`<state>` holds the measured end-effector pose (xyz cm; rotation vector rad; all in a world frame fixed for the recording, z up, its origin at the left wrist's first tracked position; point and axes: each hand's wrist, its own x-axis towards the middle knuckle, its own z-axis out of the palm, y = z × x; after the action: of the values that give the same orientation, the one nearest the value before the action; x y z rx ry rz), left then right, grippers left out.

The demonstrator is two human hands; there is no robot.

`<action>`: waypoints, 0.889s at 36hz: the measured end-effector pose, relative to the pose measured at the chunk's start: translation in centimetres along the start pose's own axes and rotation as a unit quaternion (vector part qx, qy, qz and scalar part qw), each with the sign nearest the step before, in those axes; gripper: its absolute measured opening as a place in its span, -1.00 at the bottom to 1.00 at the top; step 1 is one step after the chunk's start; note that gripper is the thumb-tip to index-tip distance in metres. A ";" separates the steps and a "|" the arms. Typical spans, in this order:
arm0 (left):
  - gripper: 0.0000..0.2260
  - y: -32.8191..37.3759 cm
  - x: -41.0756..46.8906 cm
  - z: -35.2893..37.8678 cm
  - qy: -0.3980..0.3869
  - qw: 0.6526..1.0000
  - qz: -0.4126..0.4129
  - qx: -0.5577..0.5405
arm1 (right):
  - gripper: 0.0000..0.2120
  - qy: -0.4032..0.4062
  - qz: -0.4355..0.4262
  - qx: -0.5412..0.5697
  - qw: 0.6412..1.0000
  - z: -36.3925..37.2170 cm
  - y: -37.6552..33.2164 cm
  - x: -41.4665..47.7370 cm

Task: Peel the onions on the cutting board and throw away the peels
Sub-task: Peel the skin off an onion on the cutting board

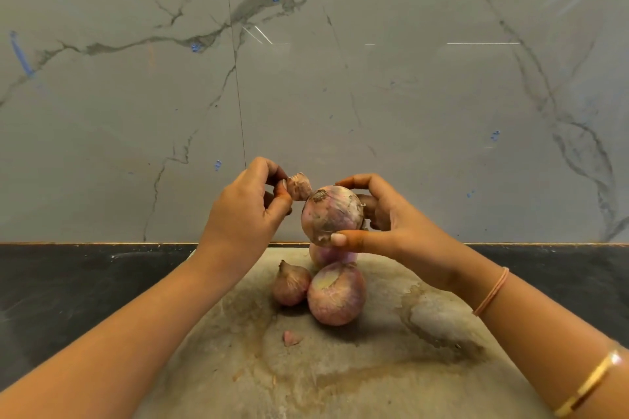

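A: Your right hand [391, 218] has its grip curled round one onion [332, 214], thumb beneath and fingers over the top. You hold it in the air above the far edge of the cutting board [374, 367].

B: Your left hand [245, 204] has its grip pinching a piece of dry peel [299, 185], which touches that onion's top end.

A: Three more lie near the board's far edge. A small onion [291, 286] touches a big onion [337, 298], and a third onion [326, 253] behind them is partly hidden by your thumb.

B: A peel scrap [291, 338] lies on the board, nearer you. The stained board rests on the dark counter [68, 282].
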<state>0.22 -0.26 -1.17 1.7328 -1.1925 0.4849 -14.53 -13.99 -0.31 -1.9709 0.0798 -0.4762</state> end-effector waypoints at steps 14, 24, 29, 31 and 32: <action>-0.94 -1.1 0.5 -0.1 -0.007 0.997 -0.060 0.054 | -0.46 -0.007 0.014 0.186 0.982 -0.8 0.4 0.2; -0.90 -0.7 0.8 -0.2 -0.038 0.996 -0.026 0.073 | -0.47 0.026 0.014 0.191 0.981 -0.4 -1.2 0.6; -0.86 -0.7 0.5 -0.1 -0.032 0.997 -0.004 0.074 | -0.47 0.034 0.017 0.186 0.982 0.0 -1.6 0.9; -0.86 -0.8 0.3 -0.1 -0.028 0.997 0.001 0.066 | -0.48 0.035 0.018 0.174 0.984 0.1 -1.8 1.0; -0.85 -0.8 0.3 -0.3 -0.025 0.998 0.002 0.060 | -0.48 0.037 0.015 0.170 0.985 0.2 -2.0 1.1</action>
<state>1.09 -0.05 -1.17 1.8554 -1.2227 0.5278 -13.79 -13.22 1.72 -1.6167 0.0704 -0.5072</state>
